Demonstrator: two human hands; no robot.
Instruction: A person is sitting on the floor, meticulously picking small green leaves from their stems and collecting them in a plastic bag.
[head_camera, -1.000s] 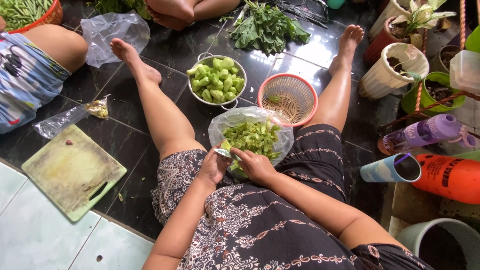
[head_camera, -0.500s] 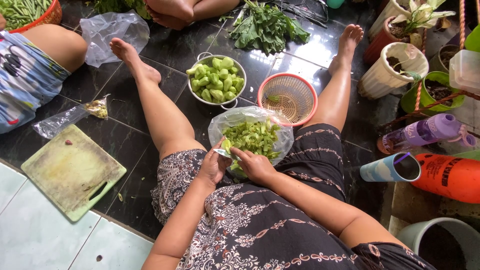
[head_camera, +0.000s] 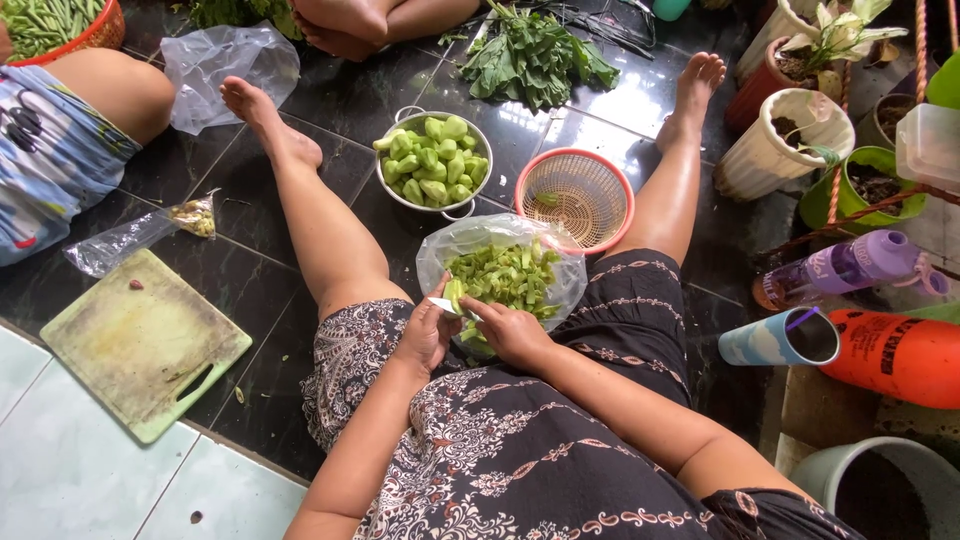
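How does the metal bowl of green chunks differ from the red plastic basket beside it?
The metal bowl is solid-walled and heaped with pale green vegetable chunks; the red basket has open mesh and is almost bare. The bowl has small side handles; the basket shows none. Both are round and sit on the dark tiled floor.

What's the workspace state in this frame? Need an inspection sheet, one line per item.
Surface: dark glossy floor tiles, pale tiles nearer the camera.
Job's things: clear bag of cut green pieces in the lap; metal bowl of peeled green vegetables; small knife.
Clutter: cutting board, red strainer, leafy greens, plant pots, purple bottle.
Grippers: left hand and right hand together over the bag, a green piece between them.
Cables: nothing seen.
Surroundings: another person's knee.
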